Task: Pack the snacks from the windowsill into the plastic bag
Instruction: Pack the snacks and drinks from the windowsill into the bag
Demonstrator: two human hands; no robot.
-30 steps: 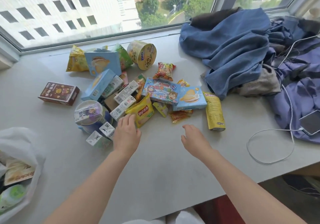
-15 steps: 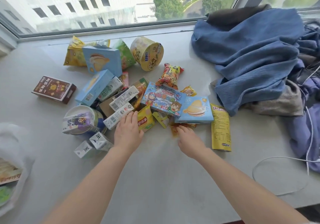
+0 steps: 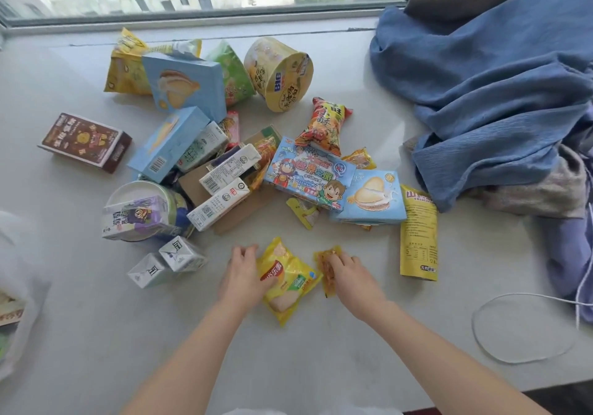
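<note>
The left hand (image 3: 241, 275) is gripping the crinkly yellow Lay's chip packet (image 3: 286, 281) by its left edge, while the right hand (image 3: 348, 270) is pinching a small orange-brown sachet (image 3: 327, 268). Both are lying on the pale windowsill (image 3: 353, 334), near of the remaining snack pile (image 3: 224, 157). The risk as I judge it — slick foil is slipping from a one-sided grip during the carry, or the thin sachet is dropping. The white plastic bag (image 3: 19, 254) is sitting far left at the frame's edge, its mouth hard to make out. The sweep leftward is passing close to the two small white cartons (image 3: 167, 262) — a low arm could be toppling them. The near sill is lying bare; the white cable (image 3: 519, 328) is looping well right.
</note>
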